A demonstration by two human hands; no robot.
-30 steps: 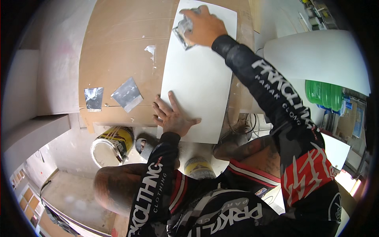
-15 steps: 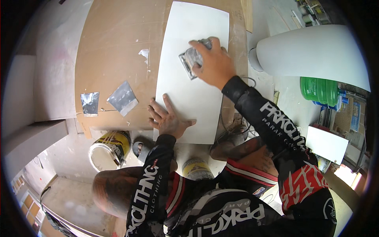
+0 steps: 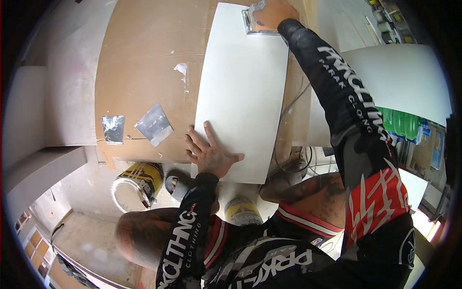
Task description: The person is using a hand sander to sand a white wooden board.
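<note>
A long white panel (image 3: 240,96) lies on a brown cardboard-covered work surface (image 3: 144,53). At the panel's far right end, my right hand (image 3: 278,13) is wrapped round a grey electric sander (image 3: 251,21), whose flat pad rests against the panel. A dark cord (image 3: 293,102) trails along the panel's right edge. My left hand (image 3: 212,153) lies spread on the near left part of the panel, fingers apart, holding nothing. Left of the panel are two grey sandpaper-like sheets, one tilted square (image 3: 154,125) and one smaller piece (image 3: 113,130).
Below the near edge stand a yellow-and-black paint bucket (image 3: 139,185) and another bucket (image 3: 242,211) between my legs. To the right are a large white curved object (image 3: 399,79), a green plastic bottle (image 3: 399,123) and a metal mesh rack (image 3: 435,144).
My right hand has pushed the sander from the panel's upper middle to its far end, and the right arm is stretched further out. My left hand stays on the panel.
</note>
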